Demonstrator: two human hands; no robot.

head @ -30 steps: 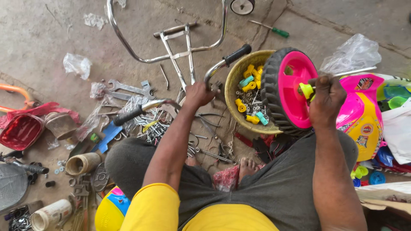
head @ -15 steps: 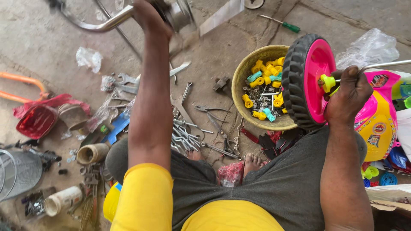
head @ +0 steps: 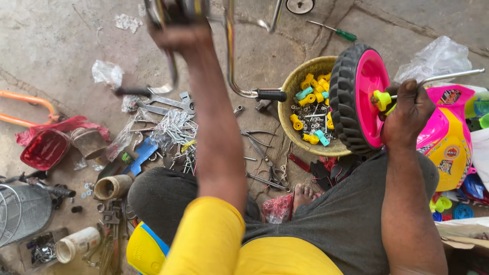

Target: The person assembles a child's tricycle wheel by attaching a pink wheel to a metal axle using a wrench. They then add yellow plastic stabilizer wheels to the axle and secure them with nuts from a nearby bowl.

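Note:
My left hand (head: pixel 178 28) is raised high at the top of the head view, gripping a chrome tricycle handlebar (head: pixel 232 61) whose black grips hang lower down. My right hand (head: pixel 410 114) holds the metal axle rod (head: pixel 451 75) next to a yellow cap (head: pixel 381 99) at the hub of a black-tyred pink wheel (head: pixel 359 99). The wheel stands upright against my right knee, beside a pink and yellow toy body (head: pixel 448 140).
A yellow bowl (head: pixel 300 76) holds several small yellow and teal parts and screws. Spanners (head: pixel 170 102), pliers (head: pixel 265 153) and loose bolts lie on the concrete floor. A green-handled screwdriver (head: pixel 336 31) lies beyond the bowl. A red basket (head: pixel 45 148) and cans sit at left.
My left hand has lifted the handlebar from the floor up toward the camera. My right hand has stayed at the wheel hub, and the wheel has shifted slightly right.

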